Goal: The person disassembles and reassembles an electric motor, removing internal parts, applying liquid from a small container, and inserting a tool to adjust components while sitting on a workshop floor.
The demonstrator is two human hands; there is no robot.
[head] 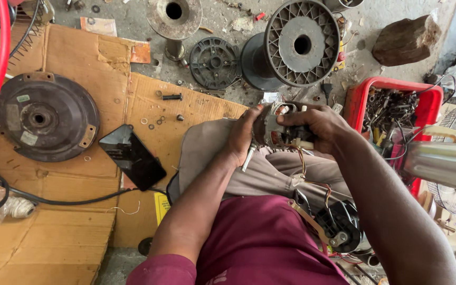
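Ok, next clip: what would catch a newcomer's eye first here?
Dead centre, the left hand and right hand grip a small electric motor over the person's lap, wires trailing down from it. To the left, a round dark metal disc and a black phone lie on flattened cardboard. At right sits a red crate full of tools.

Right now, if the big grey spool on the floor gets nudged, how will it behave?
The grey spool lies tilted on its side with round flanges, so it would probably roll. Its ribbed plastic looks stiff and, with no wire wound on it, fairly light.
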